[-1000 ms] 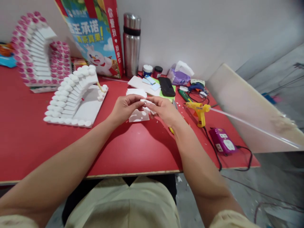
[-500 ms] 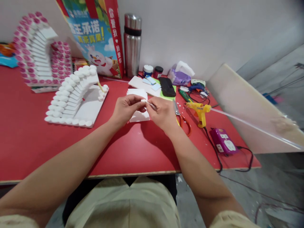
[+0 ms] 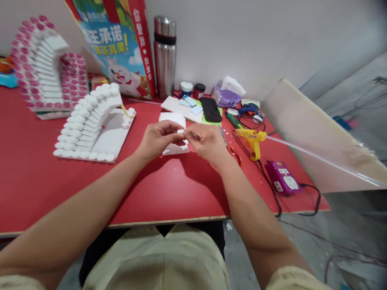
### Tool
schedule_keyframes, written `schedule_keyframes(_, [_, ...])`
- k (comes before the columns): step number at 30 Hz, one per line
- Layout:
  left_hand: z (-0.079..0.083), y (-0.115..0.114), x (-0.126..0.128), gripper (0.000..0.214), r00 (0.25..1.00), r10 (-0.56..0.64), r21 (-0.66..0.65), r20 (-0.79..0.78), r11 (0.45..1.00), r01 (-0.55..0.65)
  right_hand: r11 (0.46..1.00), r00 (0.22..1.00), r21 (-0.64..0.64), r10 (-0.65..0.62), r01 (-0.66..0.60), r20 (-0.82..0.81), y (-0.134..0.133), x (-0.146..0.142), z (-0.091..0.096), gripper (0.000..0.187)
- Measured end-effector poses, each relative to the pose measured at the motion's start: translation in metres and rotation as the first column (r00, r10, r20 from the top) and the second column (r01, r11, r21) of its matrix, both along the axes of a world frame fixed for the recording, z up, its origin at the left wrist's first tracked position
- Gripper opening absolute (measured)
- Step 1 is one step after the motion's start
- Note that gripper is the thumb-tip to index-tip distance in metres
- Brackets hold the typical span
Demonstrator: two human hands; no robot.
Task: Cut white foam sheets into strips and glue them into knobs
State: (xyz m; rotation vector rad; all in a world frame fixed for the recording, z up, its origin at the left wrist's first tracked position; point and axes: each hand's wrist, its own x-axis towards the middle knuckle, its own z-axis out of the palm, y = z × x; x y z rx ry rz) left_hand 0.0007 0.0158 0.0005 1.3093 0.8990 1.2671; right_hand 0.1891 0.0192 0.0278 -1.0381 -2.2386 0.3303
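Note:
My left hand (image 3: 157,139) pinches a small white disc (image 3: 180,131) between thumb and fingers. Opposite it, my right hand (image 3: 208,143) is closed round a thin, metal-looking stick tool (image 3: 191,135). The tool's tip meets or nearly meets the disc; contact is too small to tell. Beneath both hands lies a stack of white foam-like sheets (image 3: 175,150), partly covered by them. Left of my hands stands a white model staircase (image 3: 104,139) edged with white discs.
A pink-and-white model staircase (image 3: 50,76) stands at the back left, near a printed bag (image 3: 121,48) and a steel flask (image 3: 165,60). To the right are orange-handled scissors (image 3: 234,153), a yellow glue gun (image 3: 253,141) and a purple power socket (image 3: 282,177) with cords.
The white disc has turned so more of its round face shows. The tool in my right hand has tilted slightly. The whole view has shifted a little; both hands keep their grip.

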Motion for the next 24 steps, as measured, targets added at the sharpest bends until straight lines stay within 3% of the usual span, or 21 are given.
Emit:
schedule_keyframes(7, [0.002,-0.003,0.001,0.025,0.999,0.017,0.018,-0.044,1.000,-0.016,1.000,1.000,0.005,0.003,-0.003,0.007,0.001,-0.001,-0.001,0.025])
schedule_keyframes(16, [-0.006,-0.004,0.001,0.018,0.993,0.058,0.162,-0.105,0.986,-0.040,0.950,0.985,-0.285,0.089,-0.129,-0.149,-0.003,0.004,0.008,0.028])
schedule_keyframes(24, [-0.006,-0.006,0.002,0.019,0.983,0.073,0.155,-0.168,0.987,-0.047,0.914,0.965,-0.386,0.023,-0.126,-0.260,0.003,0.002,-0.001,0.025])
